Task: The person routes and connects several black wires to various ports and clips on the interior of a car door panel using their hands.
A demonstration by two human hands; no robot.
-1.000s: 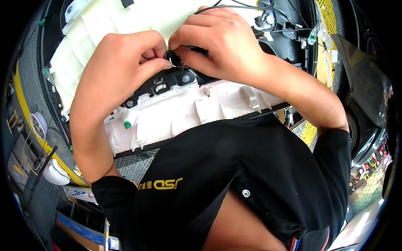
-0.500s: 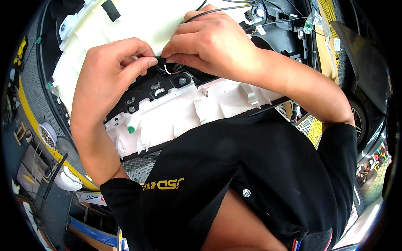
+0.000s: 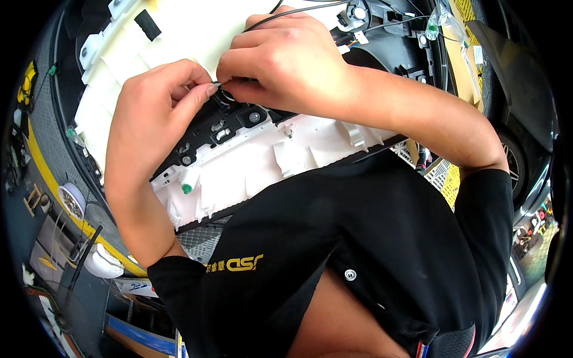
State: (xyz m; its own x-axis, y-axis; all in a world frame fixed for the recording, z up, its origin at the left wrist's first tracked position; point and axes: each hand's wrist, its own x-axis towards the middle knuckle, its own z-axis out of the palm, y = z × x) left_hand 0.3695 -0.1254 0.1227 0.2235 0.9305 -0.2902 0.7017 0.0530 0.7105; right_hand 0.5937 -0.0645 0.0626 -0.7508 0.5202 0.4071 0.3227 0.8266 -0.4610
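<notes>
Left hand point(image 3: 156, 113) and right hand point(image 3: 286, 62) meeting over black bracket point(image 3: 224, 128) on white plastic panel point(image 3: 250, 161); both grips pinched shut on thin wire point(image 3: 219, 89) just above bracket. Wire apparently not yet seated; green clip point(image 3: 187, 188) below bracket untouched.

The person wears a black short-sleeved polo shirt point(image 3: 358, 238) with a yellow emblem point(image 3: 236, 264) on the chest, a small grey button point(image 3: 350, 274) at the open placket, and a red, white and blue trim point(image 3: 425, 349) near the collar. Both forearms are bare; the left hand point(image 3: 158, 113) and right hand point(image 3: 286, 59) wear no gloves.
</notes>
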